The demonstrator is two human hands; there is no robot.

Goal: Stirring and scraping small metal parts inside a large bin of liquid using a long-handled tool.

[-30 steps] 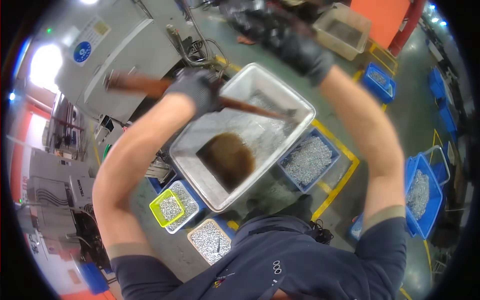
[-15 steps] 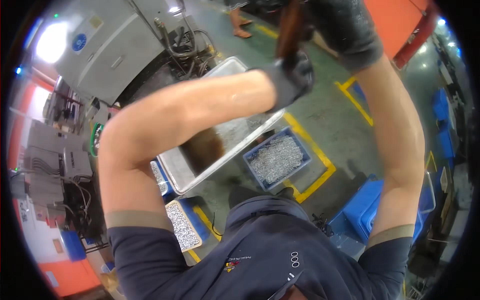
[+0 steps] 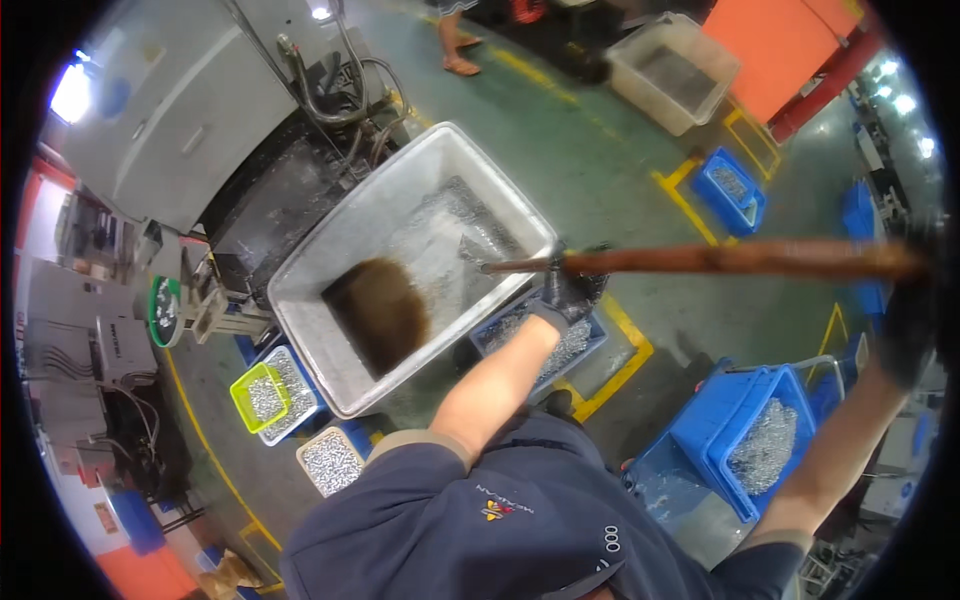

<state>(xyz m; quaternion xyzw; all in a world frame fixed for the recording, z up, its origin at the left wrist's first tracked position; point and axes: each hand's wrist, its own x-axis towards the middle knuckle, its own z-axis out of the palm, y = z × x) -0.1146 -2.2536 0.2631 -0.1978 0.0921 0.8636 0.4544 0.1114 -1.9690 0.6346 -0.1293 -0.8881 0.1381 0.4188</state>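
Note:
Both my hands, in dark gloves, are closed round the brown wooden handle of a long shovel (image 3: 740,258). My left hand (image 3: 577,283) grips it near the rim of a large white tub (image 3: 310,290). My right hand (image 3: 910,310) holds the far end of the handle at the right edge, dim and partly blurred. The shovel's grey metal head lies low inside the tub, and its outline blends with grey wet-looking matter there. A dark brown patch (image 3: 380,310) covers the tub's near left part.
Below my left forearm a blue crate (image 3: 595,335) holds small shiny metal parts. More parts fill a blue bin (image 3: 765,450), a yellow-green basket (image 3: 262,395) and a cream tray (image 3: 330,462). A grey machine (image 3: 170,130) stands at far left. Another person's legs (image 3: 452,45) show beyond.
My hands have come down from high in front. The shovel's handle has swung from near upright to level, its end to the right. My left arm has uncovered the tub.

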